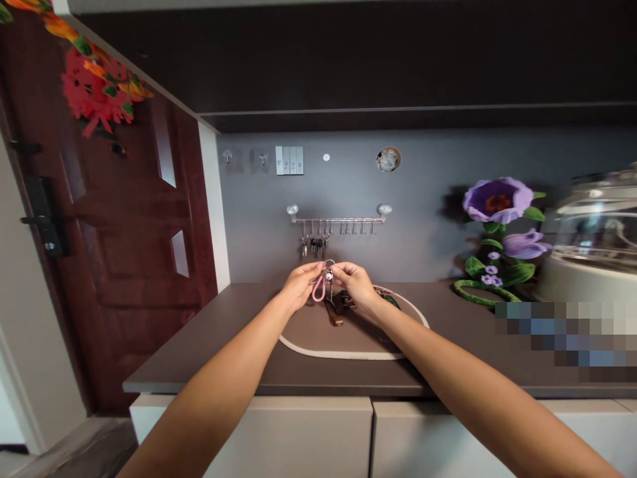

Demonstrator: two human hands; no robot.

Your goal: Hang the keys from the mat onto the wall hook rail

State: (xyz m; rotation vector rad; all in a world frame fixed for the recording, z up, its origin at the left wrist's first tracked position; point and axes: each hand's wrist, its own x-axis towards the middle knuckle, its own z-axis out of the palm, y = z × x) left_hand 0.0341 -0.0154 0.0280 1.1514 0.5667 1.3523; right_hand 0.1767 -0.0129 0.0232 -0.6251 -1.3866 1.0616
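Both hands meet above the counter, pinching a keychain (319, 288) with a pink strap loop, a metal ring and small metal parts. My left hand (301, 284) grips it from the left, fingers closed near the ring. From the right, my right hand (354, 284) pinches the ring side. Below them a brown strap-like item (335, 315) and other dark items, partly hidden by my right hand and forearm, lie on a brown mat (318, 338) with a pale rim. Just behind, several keys (316, 244) hang from the left hooks of a clear hook rail (338, 220).
A purple flower decoration (497, 199) stands at the right of the counter (223, 345), beside a large glass-topped appliance (597, 232). A dark shelf (348, 60) overhangs the counter. At left is a dark red door (139, 279). Wall switches (289, 160) sit above the rail.
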